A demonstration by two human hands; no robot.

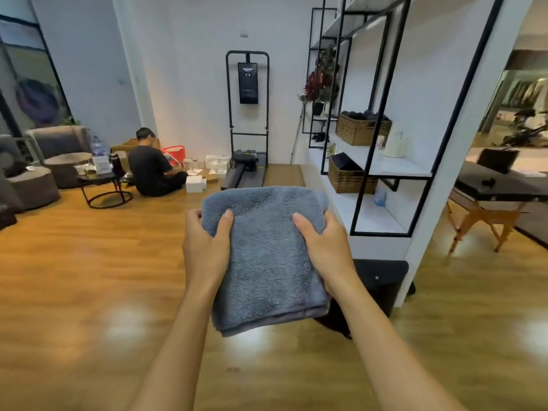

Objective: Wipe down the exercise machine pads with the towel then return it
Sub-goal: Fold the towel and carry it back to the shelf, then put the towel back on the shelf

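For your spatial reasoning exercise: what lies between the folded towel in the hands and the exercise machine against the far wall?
In the head view, only bare wooden floor separates the grey towel from the exercise machine.

The fingers of both hands are tucked out of sight beneath the folded grey-blue terry towel (267, 256); only thumbs and backs show. The towel also covers the near end of the black upright exercise machine (247, 120), so its pads cannot be made out, and the writing on the screen is too small to read. A black box-like object (382, 277) on the floor is partly hidden behind the right hand (326, 247) and forearm. The contents of the upper woven wicker basket (360, 130) are dark and indistinct. The seated person in black (151, 167) faces away, work hidden. The grey armchairs (17, 185) are cut by the left edge.
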